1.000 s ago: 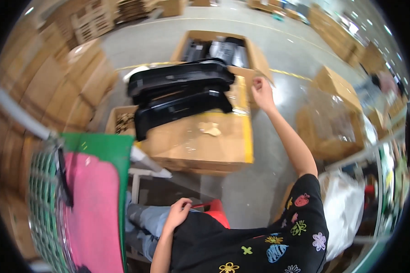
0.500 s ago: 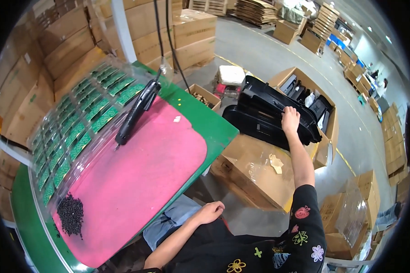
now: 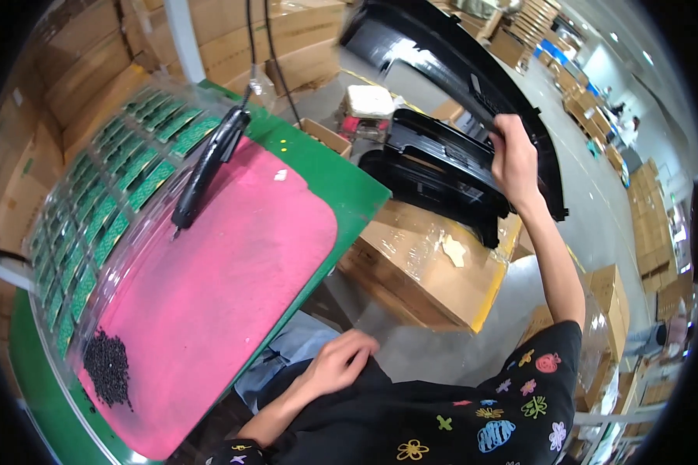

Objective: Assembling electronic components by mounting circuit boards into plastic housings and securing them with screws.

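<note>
My right hand (image 3: 515, 159) is closed on the edge of a large black plastic housing (image 3: 434, 58), a long curved shell raised above the boxes and slanting down to the right. Beneath it, more black plastic housings (image 3: 434, 182) lie stacked on a cardboard box (image 3: 419, 271). My left hand (image 3: 340, 363) is over my lap by the green table's edge, loosely curled with thumb and fingers apart and nothing in it; its fingertips are slightly blurred.
To the left, a green table (image 3: 349, 182) carries a pink mat (image 3: 225, 271), a black electric screwdriver (image 3: 209, 167), a pile of small black screws (image 3: 107, 368) and clear trays of green circuit boards (image 3: 136, 186). Beyond it stands a stool (image 3: 367, 108). Cardboard boxes (image 3: 609, 306) stand at right.
My right hand has lifted one black housing off the stack, up and to the right. My left hand has shifted slightly and its fingers have loosened. The view has turned a little.
</note>
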A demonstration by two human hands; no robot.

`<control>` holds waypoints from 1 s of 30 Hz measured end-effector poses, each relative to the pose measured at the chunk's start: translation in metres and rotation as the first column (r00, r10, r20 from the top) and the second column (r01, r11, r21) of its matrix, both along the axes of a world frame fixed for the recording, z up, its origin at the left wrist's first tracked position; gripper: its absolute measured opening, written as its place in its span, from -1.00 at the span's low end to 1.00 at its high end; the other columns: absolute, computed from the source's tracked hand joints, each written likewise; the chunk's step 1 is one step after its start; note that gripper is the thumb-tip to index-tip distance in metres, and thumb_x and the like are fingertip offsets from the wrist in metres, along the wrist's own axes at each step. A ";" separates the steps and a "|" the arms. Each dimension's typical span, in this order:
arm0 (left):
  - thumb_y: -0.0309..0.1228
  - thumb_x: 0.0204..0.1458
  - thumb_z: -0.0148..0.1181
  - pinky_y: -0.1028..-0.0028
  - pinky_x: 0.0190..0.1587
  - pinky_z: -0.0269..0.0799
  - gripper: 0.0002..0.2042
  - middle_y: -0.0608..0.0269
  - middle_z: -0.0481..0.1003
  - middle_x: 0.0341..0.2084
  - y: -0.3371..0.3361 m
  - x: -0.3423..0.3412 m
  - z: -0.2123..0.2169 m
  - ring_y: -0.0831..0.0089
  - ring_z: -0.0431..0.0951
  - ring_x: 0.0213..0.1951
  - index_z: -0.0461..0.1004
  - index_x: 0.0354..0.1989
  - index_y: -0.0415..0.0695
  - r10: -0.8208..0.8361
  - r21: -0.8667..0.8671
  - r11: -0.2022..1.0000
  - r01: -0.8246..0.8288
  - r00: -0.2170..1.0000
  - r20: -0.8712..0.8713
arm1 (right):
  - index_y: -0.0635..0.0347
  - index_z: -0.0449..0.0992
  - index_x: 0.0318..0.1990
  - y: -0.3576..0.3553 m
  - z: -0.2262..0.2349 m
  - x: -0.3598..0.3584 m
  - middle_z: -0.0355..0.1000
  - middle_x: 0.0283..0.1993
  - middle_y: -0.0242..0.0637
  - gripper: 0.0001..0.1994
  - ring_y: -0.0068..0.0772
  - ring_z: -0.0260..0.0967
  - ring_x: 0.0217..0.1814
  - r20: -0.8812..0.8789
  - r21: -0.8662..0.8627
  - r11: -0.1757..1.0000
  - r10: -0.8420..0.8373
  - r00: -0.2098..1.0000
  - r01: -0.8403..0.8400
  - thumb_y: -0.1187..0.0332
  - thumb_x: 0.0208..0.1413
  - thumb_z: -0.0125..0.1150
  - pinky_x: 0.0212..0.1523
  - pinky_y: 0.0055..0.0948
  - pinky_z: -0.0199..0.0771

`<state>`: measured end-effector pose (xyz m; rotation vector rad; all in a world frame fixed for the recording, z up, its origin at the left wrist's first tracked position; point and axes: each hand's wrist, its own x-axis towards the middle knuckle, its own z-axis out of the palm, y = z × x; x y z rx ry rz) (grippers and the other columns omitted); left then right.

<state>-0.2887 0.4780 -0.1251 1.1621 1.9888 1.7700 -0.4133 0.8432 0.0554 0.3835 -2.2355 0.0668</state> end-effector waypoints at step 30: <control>-0.45 -0.10 0.31 0.21 -0.13 0.45 -0.73 0.15 0.49 -0.35 -0.282 -0.068 0.135 0.14 0.49 -0.19 0.51 -0.20 -0.22 0.365 -0.501 0.588 -0.635 0.761 -0.536 | 0.20 0.37 0.21 -0.422 0.013 -0.201 0.51 0.02 -0.06 -0.35 0.01 0.38 0.13 0.805 -0.022 0.639 0.467 0.365 -0.769 0.35 -0.12 0.44 0.16 -0.21 0.38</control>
